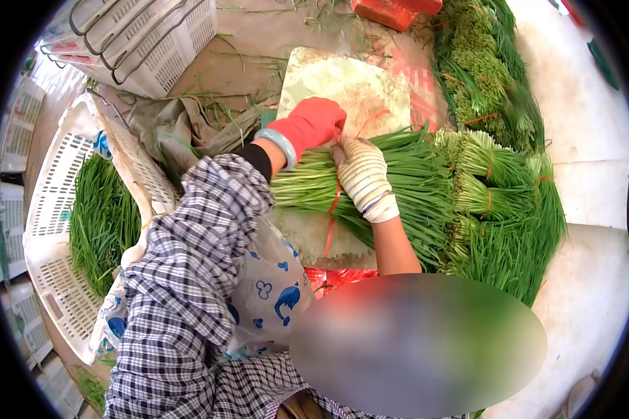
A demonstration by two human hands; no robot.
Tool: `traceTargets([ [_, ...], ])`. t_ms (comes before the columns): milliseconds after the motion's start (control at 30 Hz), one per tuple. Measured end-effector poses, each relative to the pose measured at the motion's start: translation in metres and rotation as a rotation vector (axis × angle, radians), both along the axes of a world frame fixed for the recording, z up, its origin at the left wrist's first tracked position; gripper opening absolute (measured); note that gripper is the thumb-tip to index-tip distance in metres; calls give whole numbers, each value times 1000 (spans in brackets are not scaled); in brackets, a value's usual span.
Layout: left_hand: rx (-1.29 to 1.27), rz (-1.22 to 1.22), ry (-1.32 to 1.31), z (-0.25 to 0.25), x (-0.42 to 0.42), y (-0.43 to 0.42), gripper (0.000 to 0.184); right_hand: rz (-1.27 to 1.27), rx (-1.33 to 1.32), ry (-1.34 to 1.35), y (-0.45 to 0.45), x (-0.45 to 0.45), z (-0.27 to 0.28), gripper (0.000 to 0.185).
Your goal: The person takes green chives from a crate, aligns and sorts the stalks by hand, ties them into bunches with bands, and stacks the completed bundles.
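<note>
A bundle of long green stalks (304, 183) lies across a pale, stained board (349, 87). A red tie (335, 202) goes over the bundle, its loose end hanging past the near edge. My left hand (307, 126), in a red glove, is closed on the tie at the bundle's far side. In a striped white glove, my right hand (363, 174) rests on the bundle just right of the tie, fingertips pinched against it and close to the left fingers. The exact hold at the fingertips is partly hidden.
Tied green bundles (496, 174) are stacked to the right, with more (475, 77) behind. At the left, a white basket (49, 272) holds loose greens (105, 216). A white crate (178, 59) stands at the back left, and a red object (391, 12) at the top. A blurred oval covers the lower right.
</note>
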State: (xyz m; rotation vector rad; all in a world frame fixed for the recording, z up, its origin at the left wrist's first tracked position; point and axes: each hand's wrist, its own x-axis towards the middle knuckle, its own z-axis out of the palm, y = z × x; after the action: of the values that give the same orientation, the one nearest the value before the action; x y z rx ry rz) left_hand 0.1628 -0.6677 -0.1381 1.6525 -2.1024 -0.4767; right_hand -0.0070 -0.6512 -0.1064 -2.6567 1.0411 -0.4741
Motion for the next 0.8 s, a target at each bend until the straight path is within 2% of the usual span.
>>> traceTargets([
  [67,244,83,100,8,12,11,12,-34,-4,52,0,2,4,19],
  [100,255,70,141,8,18,18,15,-69,89,182,0,5,11,21],
  [133,256,69,135,10,21,27,15,-70,90,177,-1,4,9,21],
  [200,129,65,267,27,19,52,18,102,-252,-137,-1,2,1,22],
  [267,85,72,247,37,10,57,20,110,-325,-154,3,2,0,23],
  [333,530,297,618,62,3,56,21,-39,60,87,2,1,6,21],
  [367,527,294,616,52,6,53,21,-74,99,143,1,3,10,23],
  [433,610,191,1150,18,16,45,24,-78,156,208,-1,9,20,25],
  [467,607,189,1150,18,14,45,24,-75,217,277,-2,11,24,27],
  [533,627,256,1327,18,14,50,27,-50,224,295,-3,14,25,29],
  [800,592,319,1358,16,10,49,30,3,99,266,-10,12,5,28],
])
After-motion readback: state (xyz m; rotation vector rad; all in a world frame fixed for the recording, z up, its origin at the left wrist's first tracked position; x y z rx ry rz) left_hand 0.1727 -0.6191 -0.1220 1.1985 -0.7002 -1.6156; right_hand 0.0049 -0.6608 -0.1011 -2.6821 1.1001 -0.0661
